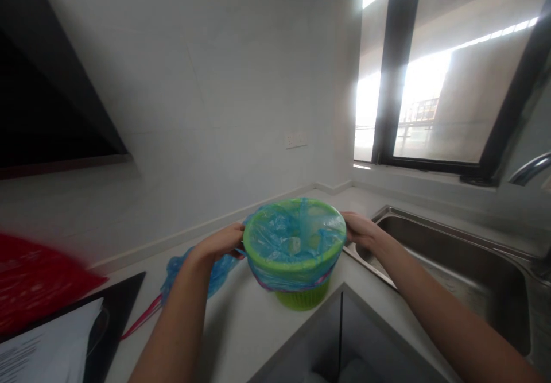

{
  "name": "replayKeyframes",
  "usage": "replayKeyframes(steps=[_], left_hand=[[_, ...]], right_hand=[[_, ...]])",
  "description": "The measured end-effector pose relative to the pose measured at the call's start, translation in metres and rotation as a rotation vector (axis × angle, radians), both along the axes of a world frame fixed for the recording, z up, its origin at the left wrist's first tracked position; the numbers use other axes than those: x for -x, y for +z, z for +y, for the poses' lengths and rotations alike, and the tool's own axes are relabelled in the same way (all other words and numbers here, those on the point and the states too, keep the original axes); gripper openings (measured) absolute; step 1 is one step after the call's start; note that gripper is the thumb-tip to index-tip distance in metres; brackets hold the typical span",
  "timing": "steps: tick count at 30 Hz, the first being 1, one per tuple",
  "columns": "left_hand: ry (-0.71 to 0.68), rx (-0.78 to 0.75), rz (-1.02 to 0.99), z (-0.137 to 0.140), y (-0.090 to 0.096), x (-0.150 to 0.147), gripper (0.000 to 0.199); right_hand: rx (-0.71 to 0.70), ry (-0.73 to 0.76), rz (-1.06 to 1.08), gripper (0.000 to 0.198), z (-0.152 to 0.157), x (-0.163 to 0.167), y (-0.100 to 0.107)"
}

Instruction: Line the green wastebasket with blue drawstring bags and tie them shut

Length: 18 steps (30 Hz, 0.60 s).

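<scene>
A green plastic trash bin point(303, 300) stands on the counter, lined with a thin blue garbage bag point(275, 235) whose edge is folded down over the rim. A pink-purple band in the bag runs around the outside below the rim. My left hand point(224, 240) is closed on the bag at the bin's left rim. Opposite it, my right hand point(360, 229) curls against the right rim, closed on the bag's edge, with its fingertips partly hidden. More crumpled blue plastic point(219, 275) lies behind my left forearm, with a pink strap point(144, 315) trailing from it.
To the right is a steel sink point(430, 254) with a faucet point(531, 167). A dark cooktop point(127, 298) at the left bears printed papers point(47, 345) and a blurred red plastic bag point(38, 282). A range hood point(64, 113) overhangs the left side. The wall point(193, 113) stands behind the bin.
</scene>
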<state>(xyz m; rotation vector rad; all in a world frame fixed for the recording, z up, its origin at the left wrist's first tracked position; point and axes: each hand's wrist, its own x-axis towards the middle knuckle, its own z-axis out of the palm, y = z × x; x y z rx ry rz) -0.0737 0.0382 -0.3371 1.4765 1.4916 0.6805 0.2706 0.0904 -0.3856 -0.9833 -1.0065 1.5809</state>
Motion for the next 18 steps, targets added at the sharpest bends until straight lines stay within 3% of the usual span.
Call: replayKeyframes(steps=[2,7,10,14,18], left_hand=[[0.044,-0.058,-0.001,0.009,-0.003,-0.003,0.022],[0.307,-0.275,-0.036,0.033,-0.01,-0.006,0.024],[0.36,-0.332,-0.039,0.042,-0.012,-0.006,0.027],[0.386,-0.353,-0.11,0.042,-0.009,-0.01,0.036],[0.39,-0.4,-0.095,0.037,-0.002,-0.014,0.044]], right_hand=[[-0.013,-0.005,0.033,0.01,0.003,-0.003,0.002],[-0.031,-0.084,0.084,0.016,0.013,-0.011,0.005],[-0.045,-0.107,0.083,0.011,0.009,-0.015,0.014],[-0.097,-0.102,-0.098,0.007,-0.002,-0.018,0.029],[-0.218,-0.214,-0.391,0.018,0.0,-0.015,0.044]])
